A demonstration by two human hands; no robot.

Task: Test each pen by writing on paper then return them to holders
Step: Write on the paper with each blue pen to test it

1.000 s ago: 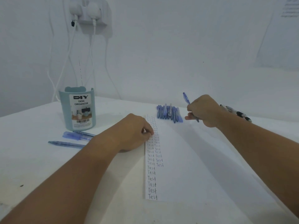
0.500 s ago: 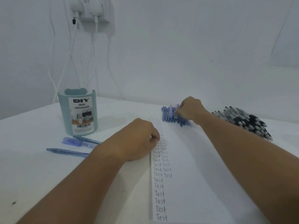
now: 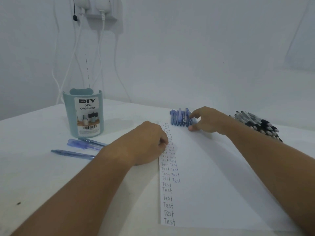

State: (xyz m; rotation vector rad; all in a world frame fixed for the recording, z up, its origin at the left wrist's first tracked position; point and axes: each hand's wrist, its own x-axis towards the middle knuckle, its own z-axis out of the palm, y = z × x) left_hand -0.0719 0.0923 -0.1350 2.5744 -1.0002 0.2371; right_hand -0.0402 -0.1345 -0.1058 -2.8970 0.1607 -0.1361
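A white sheet of paper (image 3: 213, 176) lies on the table, with columns of the word "Test" down its left side. My left hand (image 3: 146, 143) rests as a loose fist on the paper's left edge and holds nothing. A row of blue pens (image 3: 179, 118) lies side by side at the paper's far end. My right hand (image 3: 208, 120) is at the right end of that row, index finger and thumb spread and touching the last pen. A teal desk organizer (image 3: 83, 113) stands at the back left.
A heap of black-and-clear pens (image 3: 259, 125) lies right of my right wrist. Loose blue pens (image 3: 85, 143) lie in front of the organizer, one more blue pen (image 3: 71, 153) nearer me. Cables hang from a wall socket (image 3: 97, 12) behind the organizer.
My right hand carried a blue pen to the row of blue pens, laid it at the right end and let go of it. My left hand stayed on the paper.
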